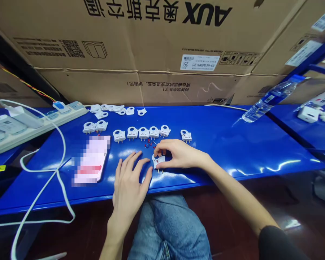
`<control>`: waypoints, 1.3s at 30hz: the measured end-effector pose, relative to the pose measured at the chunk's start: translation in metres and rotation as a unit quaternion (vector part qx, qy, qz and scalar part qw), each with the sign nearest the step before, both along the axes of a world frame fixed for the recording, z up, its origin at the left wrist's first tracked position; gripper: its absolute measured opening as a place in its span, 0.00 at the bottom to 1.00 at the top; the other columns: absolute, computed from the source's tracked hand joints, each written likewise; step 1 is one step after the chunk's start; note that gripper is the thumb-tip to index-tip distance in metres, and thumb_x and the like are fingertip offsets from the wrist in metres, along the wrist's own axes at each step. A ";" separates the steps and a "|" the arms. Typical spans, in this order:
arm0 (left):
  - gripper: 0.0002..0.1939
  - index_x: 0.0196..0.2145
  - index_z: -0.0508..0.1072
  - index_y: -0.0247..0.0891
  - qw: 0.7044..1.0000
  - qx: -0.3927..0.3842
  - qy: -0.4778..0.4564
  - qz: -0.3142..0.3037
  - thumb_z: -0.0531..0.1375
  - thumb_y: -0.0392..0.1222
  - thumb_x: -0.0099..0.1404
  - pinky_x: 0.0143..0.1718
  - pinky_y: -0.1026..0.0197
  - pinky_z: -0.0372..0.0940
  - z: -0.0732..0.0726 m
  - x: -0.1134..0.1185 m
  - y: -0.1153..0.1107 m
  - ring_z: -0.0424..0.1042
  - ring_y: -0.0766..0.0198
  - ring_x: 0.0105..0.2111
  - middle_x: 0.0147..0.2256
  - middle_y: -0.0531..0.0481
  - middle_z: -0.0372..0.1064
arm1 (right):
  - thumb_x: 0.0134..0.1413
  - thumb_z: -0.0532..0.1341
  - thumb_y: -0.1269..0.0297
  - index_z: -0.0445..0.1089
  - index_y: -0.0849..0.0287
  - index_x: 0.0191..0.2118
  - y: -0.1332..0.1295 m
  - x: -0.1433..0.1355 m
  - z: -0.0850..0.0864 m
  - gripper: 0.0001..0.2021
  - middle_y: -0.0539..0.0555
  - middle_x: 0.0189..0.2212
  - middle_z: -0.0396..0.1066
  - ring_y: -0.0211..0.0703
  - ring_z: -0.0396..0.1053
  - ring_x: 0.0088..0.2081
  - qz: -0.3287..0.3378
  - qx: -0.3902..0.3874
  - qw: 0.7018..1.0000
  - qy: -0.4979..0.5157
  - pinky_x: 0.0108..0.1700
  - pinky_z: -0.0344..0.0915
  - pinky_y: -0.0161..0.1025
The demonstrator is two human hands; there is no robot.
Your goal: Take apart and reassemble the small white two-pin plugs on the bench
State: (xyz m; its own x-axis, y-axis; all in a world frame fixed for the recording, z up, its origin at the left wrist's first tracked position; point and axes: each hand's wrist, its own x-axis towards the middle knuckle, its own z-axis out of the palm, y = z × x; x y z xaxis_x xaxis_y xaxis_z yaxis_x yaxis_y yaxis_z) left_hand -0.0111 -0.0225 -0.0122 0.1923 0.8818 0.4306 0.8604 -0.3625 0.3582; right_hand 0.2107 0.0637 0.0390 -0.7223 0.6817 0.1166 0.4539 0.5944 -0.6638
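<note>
My right hand (176, 153) pinches a small white plug piece (158, 162) that has a round hole and two metal pins pointing toward me. My left hand (131, 177) rests on the blue table just left of it, fingers spread, holding nothing. Behind my hands, several similar white plug pieces (143, 133) stand in a row, with one more (186, 135) apart to the right and two (101, 125) to the left. Small red and dark parts (148, 144) lie between the row and my right hand. Several flat white pieces (112, 108) are bunched at the back.
A pink phone-like object (93, 159), partly pixelated, lies left of my hands. Further left are a power strip (43, 126) and a looping white cable (61, 144). A water bottle (271, 99) leans at the right. Large cardboard boxes (151, 43) stand behind the blue table (219, 137).
</note>
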 end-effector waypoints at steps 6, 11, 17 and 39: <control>0.10 0.51 0.74 0.46 1.000 -0.004 -0.018 -0.024 0.57 0.45 0.76 0.68 0.34 0.58 0.000 -0.002 0.000 0.68 0.48 0.64 0.61 0.44 0.71 | 0.58 0.73 0.54 0.74 0.56 0.44 -0.001 -0.001 0.001 0.15 0.52 0.41 0.75 0.43 0.71 0.41 0.016 -0.006 1.000 -0.018 0.44 0.66 0.38; 0.09 0.51 0.75 0.47 0.999 -0.009 -0.019 -0.033 0.57 0.44 0.76 0.68 0.35 0.58 0.001 -0.002 0.000 0.67 0.49 0.64 0.61 0.45 0.71 | 0.59 0.73 0.54 0.74 0.57 0.44 -0.001 -0.001 0.001 0.15 0.52 0.40 0.74 0.43 0.71 0.41 0.021 0.002 1.000 -0.019 0.45 0.66 0.39; 0.09 0.50 0.75 0.47 0.999 -0.011 -0.025 -0.043 0.57 0.42 0.76 0.66 0.37 0.61 0.003 -0.002 0.000 0.67 0.49 0.65 0.61 0.46 0.71 | 0.60 0.71 0.53 0.75 0.55 0.45 -0.001 -0.001 0.000 0.14 0.51 0.39 0.73 0.43 0.71 0.40 0.024 0.008 0.999 -0.026 0.45 0.66 0.39; 0.10 0.51 0.75 0.46 0.998 -0.017 -0.028 -0.046 0.56 0.42 0.76 0.68 0.38 0.60 0.005 0.000 0.000 0.71 0.52 0.60 0.58 0.46 0.74 | 0.61 0.71 0.54 0.75 0.55 0.47 -0.002 0.000 0.003 0.14 0.52 0.40 0.74 0.44 0.71 0.41 0.022 0.008 0.999 -0.039 0.47 0.67 0.41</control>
State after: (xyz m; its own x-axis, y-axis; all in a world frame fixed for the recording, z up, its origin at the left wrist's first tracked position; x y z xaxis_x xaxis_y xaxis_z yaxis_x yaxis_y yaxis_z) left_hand -0.0115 -0.0228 -0.0068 0.2500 0.8756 0.4134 0.8020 -0.4264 0.4183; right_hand 0.2104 0.0620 0.0420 -0.7588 0.6476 0.0693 0.4769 0.6249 -0.6181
